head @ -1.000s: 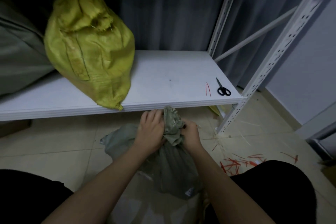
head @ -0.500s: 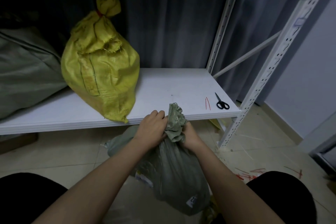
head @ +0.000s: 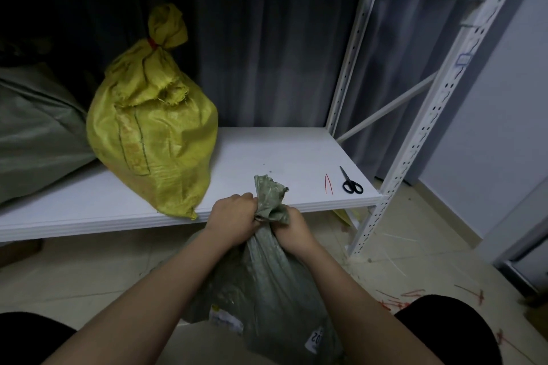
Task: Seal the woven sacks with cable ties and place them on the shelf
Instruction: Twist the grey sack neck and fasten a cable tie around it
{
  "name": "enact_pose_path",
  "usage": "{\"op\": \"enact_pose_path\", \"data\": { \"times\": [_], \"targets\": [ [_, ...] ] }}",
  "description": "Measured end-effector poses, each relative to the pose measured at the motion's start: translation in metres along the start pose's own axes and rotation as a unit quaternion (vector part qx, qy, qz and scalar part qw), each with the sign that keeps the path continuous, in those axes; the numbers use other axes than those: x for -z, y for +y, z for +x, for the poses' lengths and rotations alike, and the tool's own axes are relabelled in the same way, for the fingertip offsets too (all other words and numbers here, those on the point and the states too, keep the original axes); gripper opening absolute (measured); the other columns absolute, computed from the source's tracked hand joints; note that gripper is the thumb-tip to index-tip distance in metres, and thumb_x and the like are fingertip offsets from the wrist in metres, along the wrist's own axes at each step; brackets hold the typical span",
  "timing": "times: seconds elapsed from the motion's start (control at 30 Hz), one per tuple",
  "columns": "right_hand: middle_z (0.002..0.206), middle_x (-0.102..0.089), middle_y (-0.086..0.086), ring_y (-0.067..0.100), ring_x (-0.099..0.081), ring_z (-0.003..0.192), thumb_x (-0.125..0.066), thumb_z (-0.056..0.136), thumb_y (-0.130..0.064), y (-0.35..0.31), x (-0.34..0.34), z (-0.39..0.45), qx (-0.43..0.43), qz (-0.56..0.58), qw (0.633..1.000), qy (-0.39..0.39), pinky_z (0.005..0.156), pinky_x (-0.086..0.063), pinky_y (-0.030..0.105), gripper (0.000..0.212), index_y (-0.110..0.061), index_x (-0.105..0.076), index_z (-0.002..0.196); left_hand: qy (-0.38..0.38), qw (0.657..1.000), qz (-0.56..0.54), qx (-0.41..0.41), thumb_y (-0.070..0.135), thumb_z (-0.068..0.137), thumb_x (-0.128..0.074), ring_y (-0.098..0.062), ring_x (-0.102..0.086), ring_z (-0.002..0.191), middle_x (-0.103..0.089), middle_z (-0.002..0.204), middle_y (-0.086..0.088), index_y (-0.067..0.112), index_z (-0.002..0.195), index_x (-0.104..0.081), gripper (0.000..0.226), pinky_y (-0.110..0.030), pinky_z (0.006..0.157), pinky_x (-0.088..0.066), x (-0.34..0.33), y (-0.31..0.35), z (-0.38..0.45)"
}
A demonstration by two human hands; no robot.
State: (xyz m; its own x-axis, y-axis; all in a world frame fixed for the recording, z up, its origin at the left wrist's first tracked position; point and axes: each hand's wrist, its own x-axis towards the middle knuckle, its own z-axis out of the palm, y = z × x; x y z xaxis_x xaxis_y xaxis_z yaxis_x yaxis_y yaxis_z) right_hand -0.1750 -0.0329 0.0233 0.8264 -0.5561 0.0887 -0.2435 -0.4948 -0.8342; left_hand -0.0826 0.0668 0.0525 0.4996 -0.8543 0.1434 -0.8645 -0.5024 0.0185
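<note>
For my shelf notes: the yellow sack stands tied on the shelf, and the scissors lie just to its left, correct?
Not quite. The head view shows the scissors lying far to the right of the yellow sack, near the shelf corner beside two red cable ties. The sack does stand tied there.

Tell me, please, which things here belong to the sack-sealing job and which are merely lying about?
Job:
grey-green woven sack, neck gripped by left hand and right hand
tied yellow woven sack
white metal shelf
red cable ties

Lying about:
black-handled scissors
red offcuts on floor
</note>
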Motion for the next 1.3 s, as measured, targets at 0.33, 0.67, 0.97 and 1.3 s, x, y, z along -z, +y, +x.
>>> {"op": "enact_pose_path", "data": {
  "times": [0.33,0.67,0.97,1.3],
  "targets": [
    [0.067,-0.057,0.005,0.009,-0.046,0.069,-0.054,0.089,-0.004,-0.013,0.009,0.003,0.000,0.020,0.999,0.034,0.050,-0.032,0.015,0.030,-0.014,-0.049,0.061,-0.020,0.999,-0.025,-0.003,0.053,0.093,-0.041,-0.029,-0.054,0.110,-0.056,0.114,-0.010,0.012,0.112,-0.054,0.047,-0.037,0.083,-0.042,0.019,-0.002,0.007],
    [0.065,-0.058,-0.011,-0.009,-0.054,0.059,-0.069,0.082,-0.012,-0.012,0.027,0.009,0.043,0.018,0.997,0.060,0.056,-0.037,0.006,0.020,-0.023,-0.061,0.066,-0.011,0.996,-0.063,0.060,0.044,0.094,-0.044,-0.032,-0.055,0.111,-0.059,0.118,-0.011,0.009,0.112,-0.053,0.041,-0.035,0.082,-0.041,0.036,-0.004,0.008],
    [0.076,-0.068,-0.002,0.002,-0.060,0.070,-0.067,0.078,-0.006,-0.024,0.023,0.002,0.085,0.056,0.984,0.145,0.064,-0.045,0.011,0.011,-0.016,-0.071,0.075,-0.033,0.986,-0.117,0.110,0.044,0.094,-0.045,-0.031,-0.056,0.110,-0.061,0.120,-0.012,0.010,0.115,-0.057,0.041,-0.033,0.080,-0.042,0.041,-0.009,0.017],
    [0.083,-0.070,-0.002,0.016,-0.064,0.076,-0.065,0.084,-0.025,-0.018,0.005,0.000,0.359,-0.169,0.884,0.248,0.066,-0.050,0.025,0.014,-0.014,-0.073,0.081,-0.117,0.931,-0.329,0.103,0.052,0.089,-0.051,-0.022,-0.059,0.104,-0.066,0.116,-0.007,0.021,0.109,-0.065,0.039,-0.031,0.089,-0.045,0.045,-0.017,0.022]
  ]
}}
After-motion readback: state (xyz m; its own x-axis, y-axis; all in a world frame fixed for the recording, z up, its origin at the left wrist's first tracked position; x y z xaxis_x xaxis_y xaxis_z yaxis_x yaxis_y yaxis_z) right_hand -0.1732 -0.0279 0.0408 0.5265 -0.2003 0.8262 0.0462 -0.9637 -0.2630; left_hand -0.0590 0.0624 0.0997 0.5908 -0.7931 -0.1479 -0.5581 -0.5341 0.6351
